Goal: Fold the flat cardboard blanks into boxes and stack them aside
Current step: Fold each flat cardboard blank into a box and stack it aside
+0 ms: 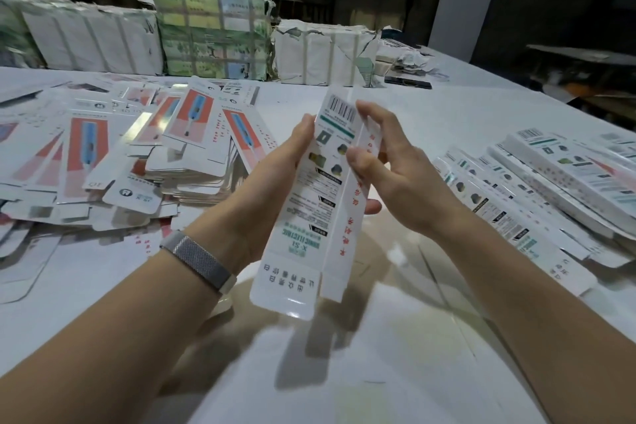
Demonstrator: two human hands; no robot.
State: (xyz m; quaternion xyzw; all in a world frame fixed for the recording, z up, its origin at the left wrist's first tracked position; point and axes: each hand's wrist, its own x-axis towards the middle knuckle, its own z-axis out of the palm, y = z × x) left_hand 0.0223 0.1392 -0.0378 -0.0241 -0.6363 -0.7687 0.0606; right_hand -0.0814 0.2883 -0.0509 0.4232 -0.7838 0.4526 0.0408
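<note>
Mid-frame, a long white box (320, 196) stands tilted between the left hand (275, 175), gripping its edge, and right hand (395, 175), pinching its side, above the white surface (430, 113); dark room behind.

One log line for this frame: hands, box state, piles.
left hand holds box | right hand pinches it | end flaps open | blanks left | boxes right
</note>
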